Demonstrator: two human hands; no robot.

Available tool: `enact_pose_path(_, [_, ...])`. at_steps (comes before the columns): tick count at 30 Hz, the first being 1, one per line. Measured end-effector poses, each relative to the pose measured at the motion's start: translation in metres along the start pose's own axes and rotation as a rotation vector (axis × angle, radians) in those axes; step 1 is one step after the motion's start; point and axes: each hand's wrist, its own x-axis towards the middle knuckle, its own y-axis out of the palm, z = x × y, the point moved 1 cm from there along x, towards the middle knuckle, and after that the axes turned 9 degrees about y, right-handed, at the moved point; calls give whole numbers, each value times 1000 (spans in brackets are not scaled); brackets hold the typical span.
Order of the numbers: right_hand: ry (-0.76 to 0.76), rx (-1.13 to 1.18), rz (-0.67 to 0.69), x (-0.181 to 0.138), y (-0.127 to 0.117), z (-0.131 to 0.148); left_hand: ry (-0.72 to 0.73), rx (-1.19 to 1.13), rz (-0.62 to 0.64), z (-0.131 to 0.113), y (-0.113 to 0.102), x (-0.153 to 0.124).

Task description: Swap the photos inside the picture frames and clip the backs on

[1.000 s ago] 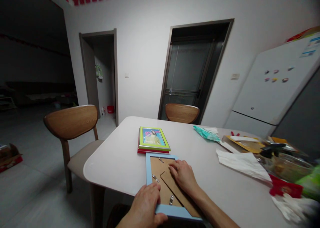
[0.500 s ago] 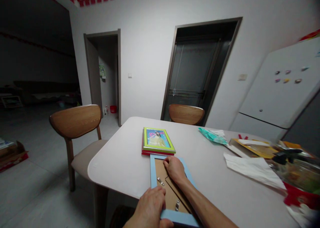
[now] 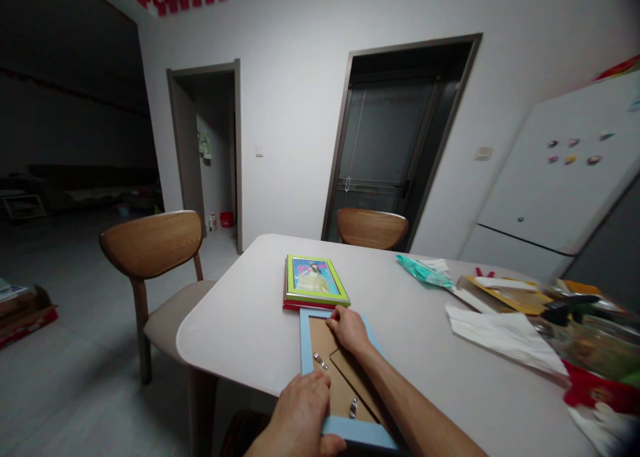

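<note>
A light-blue picture frame [image 3: 305,347] lies face down at the near edge of the table, its brown backing board [image 3: 341,387] showing. Two metal clips are visible on that board, one near its left side [image 3: 321,361] and another at the near end [image 3: 353,408]. My left hand [image 3: 303,403] grips the frame's near left corner, thumb at the near rim and fingers over the left side. At the far end, my right hand [image 3: 350,330] has its fingers pinched together against the board; whatever is under the fingertips is hidden. My right forearm covers the frame's right side.
Just beyond it, a green picture frame [image 3: 317,281] rests on a red one [image 3: 300,305]. To the right lie a teal packet [image 3: 425,271], white paper [image 3: 505,337] and a yellow envelope [image 3: 515,298]. Wooden chairs stand left [image 3: 155,243] and beyond the table [image 3: 373,228].
My right hand has shifted very slightly toward the far end of the frame, fingers still pinched. My left hand keeps its grip on the corner.
</note>
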Motion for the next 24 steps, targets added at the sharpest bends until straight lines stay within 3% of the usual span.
enact_pose_path(6, [17,18,-19,-5,3,-3,-4,1,15,3,3,2])
enact_pose_path(16, [71,54,-38,-2,0,2,-42,-2,52,-7,-10,2])
enact_pose_path(24, [-54,136,40,-28,-22,-10,25,-22,-5,0,-4,-1])
